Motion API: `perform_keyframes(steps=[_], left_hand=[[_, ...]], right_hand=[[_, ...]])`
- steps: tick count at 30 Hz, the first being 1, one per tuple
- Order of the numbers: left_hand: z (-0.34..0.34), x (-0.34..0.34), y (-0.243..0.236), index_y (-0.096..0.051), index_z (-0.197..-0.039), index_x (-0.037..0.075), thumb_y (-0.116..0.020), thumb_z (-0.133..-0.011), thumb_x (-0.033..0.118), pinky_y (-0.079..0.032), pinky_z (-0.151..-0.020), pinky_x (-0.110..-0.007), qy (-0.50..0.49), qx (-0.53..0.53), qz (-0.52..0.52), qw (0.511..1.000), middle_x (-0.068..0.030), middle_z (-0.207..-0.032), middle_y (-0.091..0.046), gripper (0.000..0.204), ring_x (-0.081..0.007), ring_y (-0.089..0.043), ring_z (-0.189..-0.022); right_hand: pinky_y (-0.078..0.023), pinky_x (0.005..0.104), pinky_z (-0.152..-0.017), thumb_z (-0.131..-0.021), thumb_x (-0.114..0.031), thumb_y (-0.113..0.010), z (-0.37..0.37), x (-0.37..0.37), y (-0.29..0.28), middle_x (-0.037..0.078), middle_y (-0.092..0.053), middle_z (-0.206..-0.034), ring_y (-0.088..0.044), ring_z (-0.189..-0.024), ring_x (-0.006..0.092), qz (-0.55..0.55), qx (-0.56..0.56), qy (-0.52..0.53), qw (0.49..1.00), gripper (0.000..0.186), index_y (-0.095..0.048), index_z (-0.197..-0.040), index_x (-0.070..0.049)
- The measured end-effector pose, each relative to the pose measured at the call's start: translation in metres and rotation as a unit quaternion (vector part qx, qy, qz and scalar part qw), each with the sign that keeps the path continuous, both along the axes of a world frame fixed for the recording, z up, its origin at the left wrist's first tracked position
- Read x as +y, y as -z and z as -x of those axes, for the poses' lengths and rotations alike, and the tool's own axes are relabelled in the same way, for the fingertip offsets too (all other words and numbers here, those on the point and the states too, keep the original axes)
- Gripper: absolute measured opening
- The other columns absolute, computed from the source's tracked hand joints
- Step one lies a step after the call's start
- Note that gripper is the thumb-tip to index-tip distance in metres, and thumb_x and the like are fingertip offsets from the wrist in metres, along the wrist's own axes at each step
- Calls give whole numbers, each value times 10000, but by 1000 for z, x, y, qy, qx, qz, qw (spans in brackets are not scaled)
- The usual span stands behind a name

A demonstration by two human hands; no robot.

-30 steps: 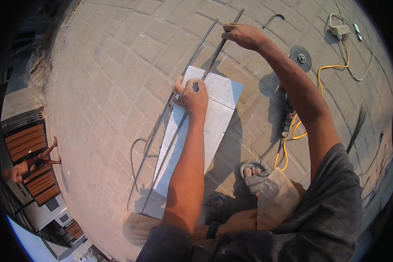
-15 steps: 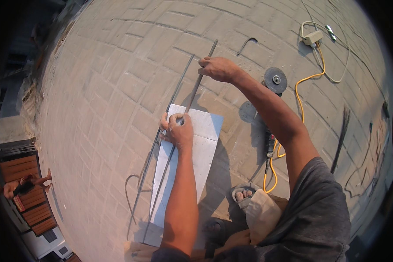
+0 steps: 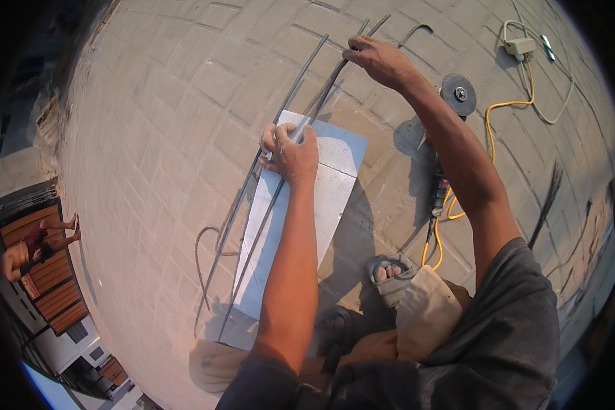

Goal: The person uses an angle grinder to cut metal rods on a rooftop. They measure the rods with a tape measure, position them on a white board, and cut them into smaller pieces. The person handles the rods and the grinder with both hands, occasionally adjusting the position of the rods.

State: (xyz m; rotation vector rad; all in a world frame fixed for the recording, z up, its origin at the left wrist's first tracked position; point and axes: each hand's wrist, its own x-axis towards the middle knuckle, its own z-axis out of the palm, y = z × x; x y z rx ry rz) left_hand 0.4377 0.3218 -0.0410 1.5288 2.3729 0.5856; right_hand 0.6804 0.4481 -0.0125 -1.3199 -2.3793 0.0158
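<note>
From the person's head, the fisheye view looks steeply down, close over the left hand point(image 3: 292, 156) and right hand point(image 3: 381, 60), facing paved ground point(image 3: 150, 171), with buildings point(image 3: 56, 295) tilted along its left rim.

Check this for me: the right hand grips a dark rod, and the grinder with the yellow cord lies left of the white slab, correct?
Not quite: the head view shows the grinder with the yellow cord right of the white slab, not left. The right hand does grip a dark rod.
</note>
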Motion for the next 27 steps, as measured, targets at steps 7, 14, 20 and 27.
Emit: perform_keyframes(steps=[7, 14, 20, 27], left_hand=[[-4, -1, -19, -674, -995, 211, -667, -865, 441, -80, -1156, -659, 45, -15, 54, 997, -84, -1496, -325, 265, -304, -236, -1457], [0, -1, -10, -666, -964, 206, -647, -882, 442, -70, -1137, -693, 42, -10, 40, 998, -77, -1497, -315, 251, -323, -252, -1444], [-7, -1, -4, -649, -990, 246, -638, -882, 444, -68, -1131, -694, 43, 27, -8, 999, -60, -1492, -335, 227, -317, -263, -1438], [0, -10, -2, -647, -1012, 235, -612, -904, 431, -94, -1130, -677, 46, 69, -20, 996, -68, -1482, -361, 227, -323, -259, -1444]], right_hand=[[-554, 437, -738, -852, -92, -560, -31, -28, -20, 166, -633, -917, -672, -895, 355, 95, -63, 0, 993, 124, -621, -780, -11], [-586, 400, -719, -847, -113, -582, -19, -34, 21, 105, -647, -944, -693, -886, 299, 92, -143, -28, 985, 145, -673, -752, -52], [-589, 396, -721, -836, -132, -607, -50, -30, 26, 119, -613, -970, -676, -924, 287, 56, -239, -32, 969, 121, -663, -794, -33], [-551, 443, -780, -891, -156, -611, -23, -96, -46, 145, -612, -1019, -655, -962, 346, 53, -8, 155, 986, 173, -622, -1024, -46]])
